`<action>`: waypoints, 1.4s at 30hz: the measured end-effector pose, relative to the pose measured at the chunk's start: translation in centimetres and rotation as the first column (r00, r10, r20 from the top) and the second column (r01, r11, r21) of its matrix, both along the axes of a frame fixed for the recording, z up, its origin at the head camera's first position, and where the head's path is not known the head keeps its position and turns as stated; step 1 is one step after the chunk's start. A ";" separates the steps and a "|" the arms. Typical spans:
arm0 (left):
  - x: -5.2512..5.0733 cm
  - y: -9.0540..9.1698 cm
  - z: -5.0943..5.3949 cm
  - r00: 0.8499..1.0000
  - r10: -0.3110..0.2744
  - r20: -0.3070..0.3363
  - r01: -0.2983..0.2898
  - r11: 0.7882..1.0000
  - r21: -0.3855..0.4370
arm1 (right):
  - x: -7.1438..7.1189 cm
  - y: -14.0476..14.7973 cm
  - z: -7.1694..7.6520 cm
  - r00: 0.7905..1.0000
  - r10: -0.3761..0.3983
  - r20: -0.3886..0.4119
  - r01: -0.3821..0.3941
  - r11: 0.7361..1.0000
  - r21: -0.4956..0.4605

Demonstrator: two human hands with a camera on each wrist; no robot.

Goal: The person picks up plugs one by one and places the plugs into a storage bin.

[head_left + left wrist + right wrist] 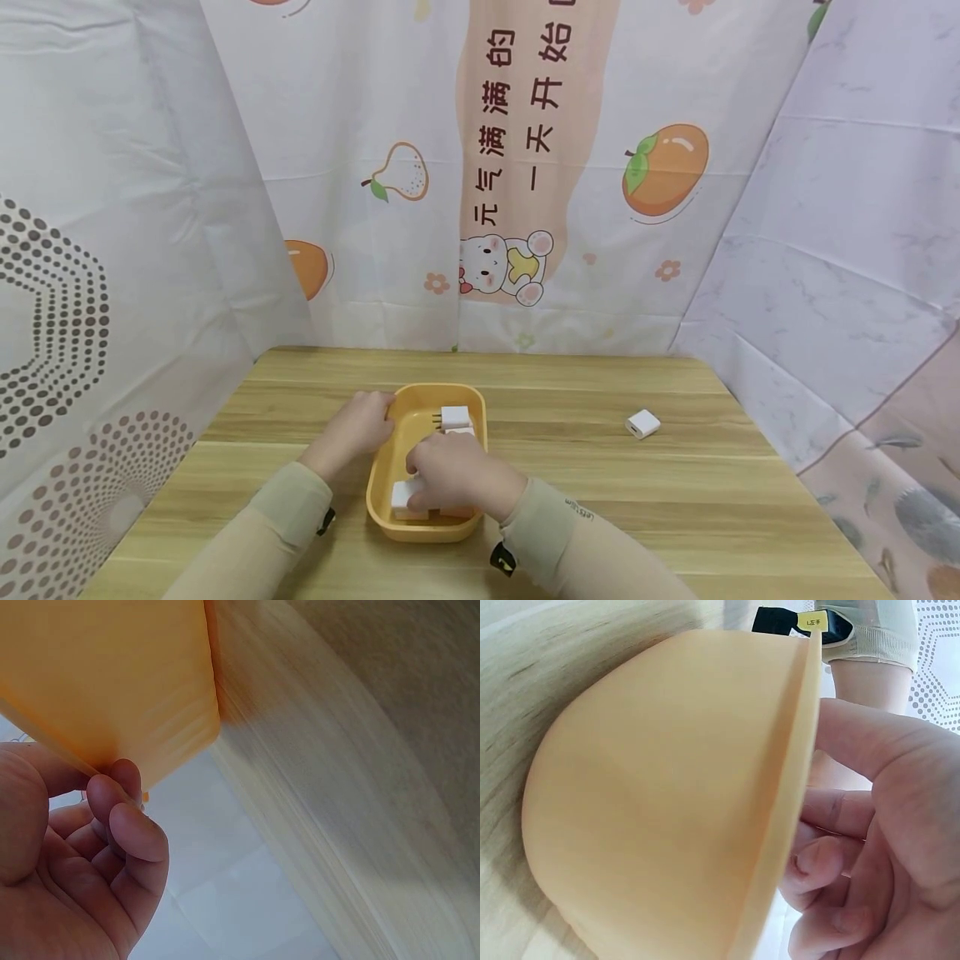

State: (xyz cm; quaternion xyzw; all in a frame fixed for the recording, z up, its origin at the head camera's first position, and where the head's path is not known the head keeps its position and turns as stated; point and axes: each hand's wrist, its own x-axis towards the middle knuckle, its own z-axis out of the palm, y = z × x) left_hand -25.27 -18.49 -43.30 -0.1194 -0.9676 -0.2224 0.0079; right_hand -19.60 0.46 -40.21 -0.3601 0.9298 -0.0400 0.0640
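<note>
A yellow-orange plastic tray (pixel 384 483) with raised walls stands on the table and holds several white charger plugs. Its left rim is pinched between the thumb and fingers of my left hand (pixel 365 421); the left wrist view shows this hand (pixel 90 847) on the edge. My right hand (pixel 457 475) reaches over the right wall into the tray and pinches a white charger plug (pixel 405 493) near the front left corner. The tray wall (pixel 667 787) hides those fingertips in the right wrist view. Farther back, another charger plug (pixel 454 417) lies with its prongs pointing left.
A single white charger plug (pixel 642 423) lies on the wooden table (pixel 570 483) to the right of the tray. Printed curtains (pixel 390 275) hang behind the table and along both sides.
</note>
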 end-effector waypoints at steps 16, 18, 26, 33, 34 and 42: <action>0.0 0.0 0.2 1.000 -0.001 -0.004 0.001 1.000 -0.004 | -0.5 0.8 0.1 0.999 0.019 -0.049 -0.019 1.000 -0.019; 0.1 0.0 0.2 1.000 -0.004 -0.006 0.004 1.000 0.001 | -0.6 1.0 0.1 0.998 0.014 -0.053 -0.015 0.999 -0.033; 0.0 0.1 0.2 1.000 0.004 -0.006 -0.004 1.000 -0.010 | -1.4 3.0 0.8 0.998 -0.054 -0.014 0.052 0.995 -0.090; -0.1 0.0 0.0 1.000 0.013 -0.005 -0.013 1.000 -0.004 | -2.0 5.0 1.7 0.997 -0.074 -0.009 0.073 0.988 -0.139; -0.1 0.0 -0.1 1.000 0.013 -0.002 -0.013 1.000 -0.003 | -2.1 5.3 1.8 0.997 -0.080 -0.008 0.078 0.987 -0.142; -0.2 0.0 -0.1 1.000 0.015 0.006 -0.015 1.000 0.003 | -2.9 8.3 2.9 0.990 -0.140 -0.006 0.136 0.968 -0.209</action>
